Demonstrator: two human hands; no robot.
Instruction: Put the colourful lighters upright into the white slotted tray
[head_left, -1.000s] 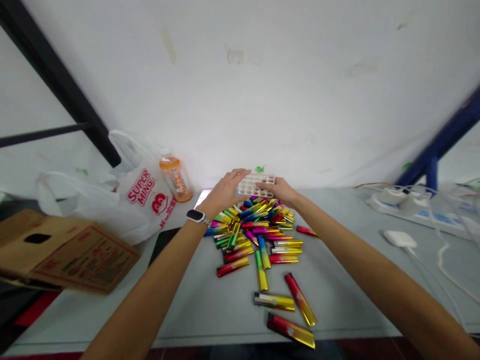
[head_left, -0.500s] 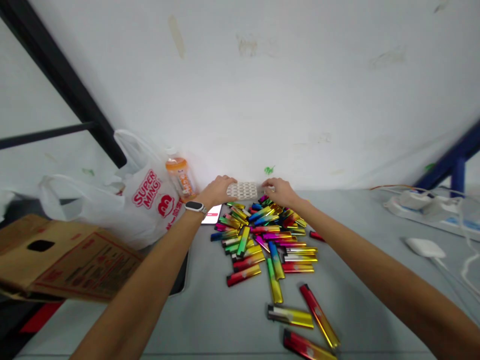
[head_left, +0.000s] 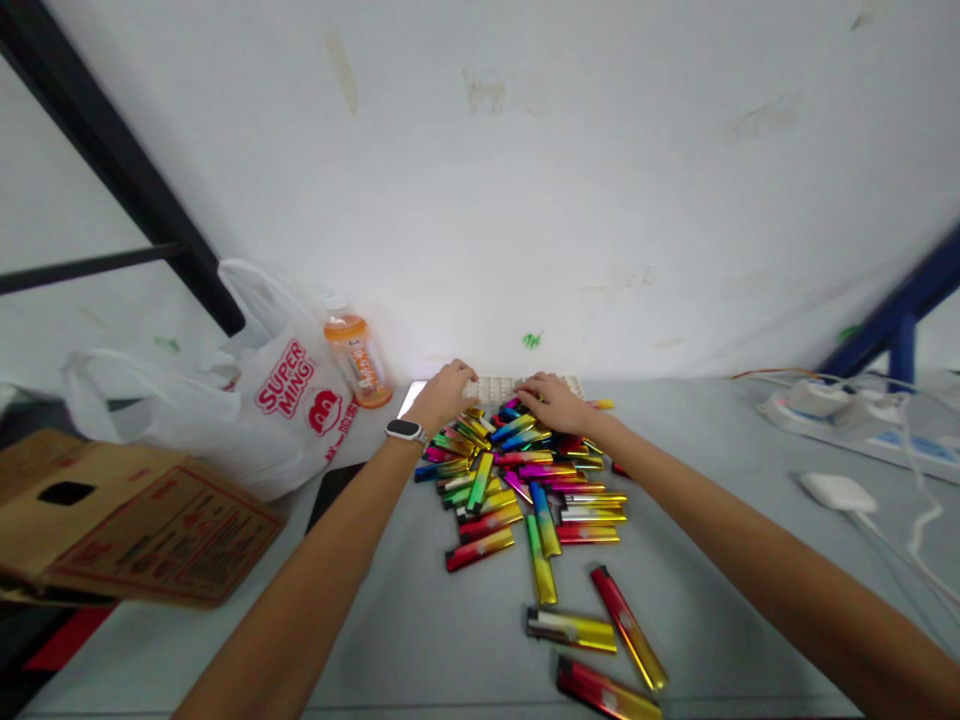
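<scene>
White, gridded, plastic-looking tray [head_left: 495, 388] has come down to rest at twelve o'clock, beyond shiny multicoloured oblong lighters [head_left: 545, 520], left hand [head_left: 441, 396] at its left end, right hand [head_left: 556, 403] overlapping its front, finger closure on both undeterminable.

White gridded trays or a single tray [head_left: 493, 391], partly covered, lie behind the heap; the number is unclear. Shiny lighters [head_left: 545, 518] in red, green, blue, pink and silver, most fading to gold, lie flat or overlapping at mixed angles on the grey tabletop [head_left: 420, 620], three nearer the front edge.
</scene>
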